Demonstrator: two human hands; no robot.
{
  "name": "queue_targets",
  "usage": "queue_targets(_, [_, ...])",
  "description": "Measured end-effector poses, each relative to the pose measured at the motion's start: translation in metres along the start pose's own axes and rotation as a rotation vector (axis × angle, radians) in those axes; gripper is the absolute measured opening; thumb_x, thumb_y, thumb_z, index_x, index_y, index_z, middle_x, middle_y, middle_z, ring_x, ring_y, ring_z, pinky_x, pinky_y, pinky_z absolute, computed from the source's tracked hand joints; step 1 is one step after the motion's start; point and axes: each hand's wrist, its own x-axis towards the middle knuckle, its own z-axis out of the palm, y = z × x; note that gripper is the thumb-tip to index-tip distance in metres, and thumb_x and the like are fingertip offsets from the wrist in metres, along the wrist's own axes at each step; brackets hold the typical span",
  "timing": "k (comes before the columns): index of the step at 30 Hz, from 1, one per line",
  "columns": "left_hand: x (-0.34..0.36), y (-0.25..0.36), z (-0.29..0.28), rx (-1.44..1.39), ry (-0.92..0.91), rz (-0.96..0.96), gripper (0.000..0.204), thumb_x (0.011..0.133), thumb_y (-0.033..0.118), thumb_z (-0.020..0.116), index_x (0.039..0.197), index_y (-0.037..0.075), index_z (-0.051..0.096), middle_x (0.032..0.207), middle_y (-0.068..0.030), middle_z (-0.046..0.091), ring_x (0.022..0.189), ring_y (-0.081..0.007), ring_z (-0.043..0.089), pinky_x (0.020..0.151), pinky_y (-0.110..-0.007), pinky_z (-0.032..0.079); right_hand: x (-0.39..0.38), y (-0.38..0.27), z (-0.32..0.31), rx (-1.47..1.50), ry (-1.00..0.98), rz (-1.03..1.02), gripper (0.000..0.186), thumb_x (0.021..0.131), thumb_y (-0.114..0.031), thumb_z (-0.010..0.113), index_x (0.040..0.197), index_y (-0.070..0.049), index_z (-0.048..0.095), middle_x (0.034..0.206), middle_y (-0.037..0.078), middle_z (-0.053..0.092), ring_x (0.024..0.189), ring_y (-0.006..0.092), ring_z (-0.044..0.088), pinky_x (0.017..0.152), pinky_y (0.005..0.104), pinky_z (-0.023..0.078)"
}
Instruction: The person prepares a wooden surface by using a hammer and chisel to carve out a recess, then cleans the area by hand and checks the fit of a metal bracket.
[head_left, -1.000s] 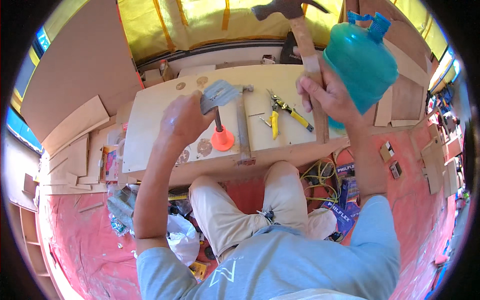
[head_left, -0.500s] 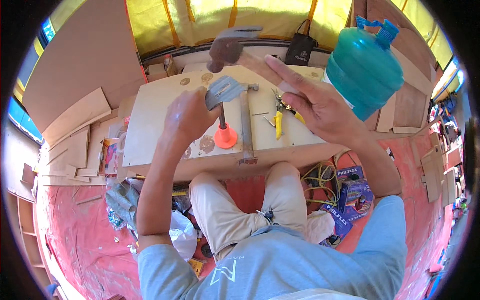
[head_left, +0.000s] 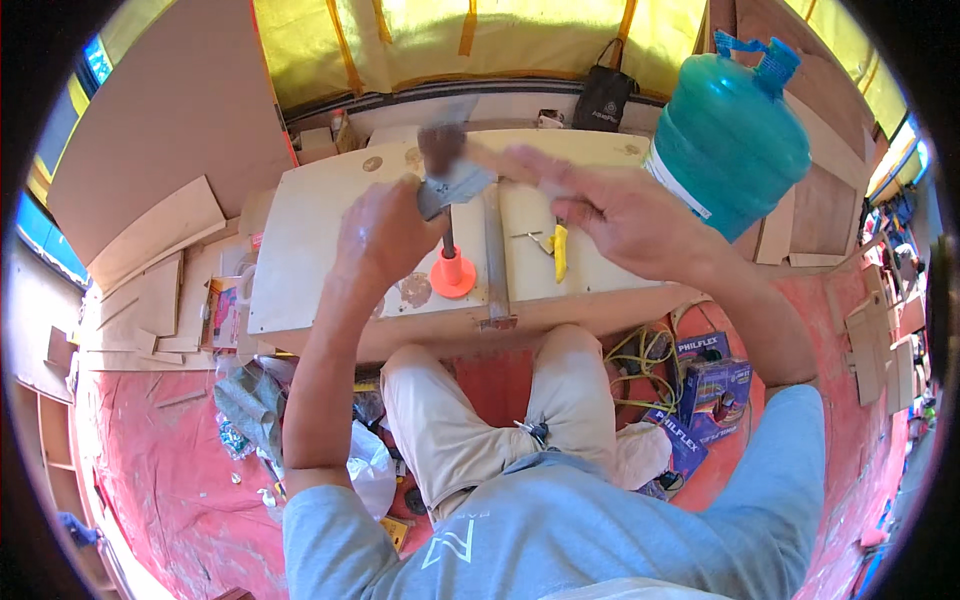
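My left hand (head_left: 378, 235) is closed on a bent grey metal piece (head_left: 462, 190), held above the bench. Below it a dark rod (head_left: 448, 228) rises from an orange cone-shaped base (head_left: 453, 274); whether the metal rests on the rod's top I cannot tell. In my right hand (head_left: 625, 215) is a claw hammer (head_left: 441, 150), its blurred head just over the metal. A second hammer (head_left: 496, 250) lies on the bench between my hands. Yellow-handled pliers (head_left: 560, 252) and a thin metal pin lie right of it, partly hidden by my right hand.
The pale wooden bench (head_left: 300, 250) stands before my knees. A large teal water jug (head_left: 735, 130) is at its right end, a black bag (head_left: 604, 98) behind. Wood panels (head_left: 165, 100) lean left. Blue boxes (head_left: 712, 390), yellow cable (head_left: 640, 365) and a white bag (head_left: 370, 465) lie on the floor.
The hammer in my right hand has come down, its head now close over the grey metal piece. My right hand has lowered slightly and moved left; my left hand keeps its hold.
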Motion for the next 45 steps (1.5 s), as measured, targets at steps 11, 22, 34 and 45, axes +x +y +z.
queue_targets(11, [0.001,0.01,-0.002,-0.035,-0.023,-0.042,0.035,0.076,0.032,0.068,0.085,-0.002,0.065,0.077,-0.0241,0.065,0.078,-0.0418,0.064,0.073,-0.049,0.051,-0.005,-0.008,-0.01,0.048,0.152,-0.095,0.055,0.097,-0.014,0.051,0.148,-0.018,0.032,0.139,0.012,0.051,0.117,0.0309,0.057,0.094,0.0371,0.047])
queue_targets(22, [0.0,0.015,-0.003,-0.022,-0.046,-0.04,0.034,0.076,0.031,0.068,0.088,-0.001,0.065,0.08,-0.0242,0.066,0.079,-0.0415,0.065,0.073,-0.049,0.051,-0.016,-0.003,0.0,0.137,0.373,-0.19,0.056,0.097,-0.014,0.051,0.149,-0.021,0.031,0.143,0.01,0.048,0.125,0.0326,0.051,0.1,0.0376,0.045])
queue_targets(34, [0.003,0.013,0.001,-0.03,-0.007,-0.028,0.033,0.073,0.027,0.069,0.087,-0.002,0.066,0.079,-0.0242,0.066,0.078,-0.0411,0.065,0.072,-0.048,0.052,-0.013,0.004,0.003,0.052,0.474,-0.193,0.059,0.096,-0.011,0.053,0.15,-0.018,0.03,0.089,0.019,0.064,0.078,0.0337,0.063,0.073,0.0396,0.049])
queue_targets(45, [-0.059,-0.044,0.071,-0.322,-0.045,-0.188,0.032,0.081,0.028,0.067,0.087,-0.003,0.062,0.075,-0.0226,0.065,0.071,-0.0356,0.065,0.065,-0.045,0.049,-0.04,0.032,0.025,0.317,0.42,0.119,0.061,0.099,-0.022,0.051,0.153,-0.017,0.022,0.072,0.001,0.051,0.055,0.0065,0.043,0.05,0.0236,0.037])
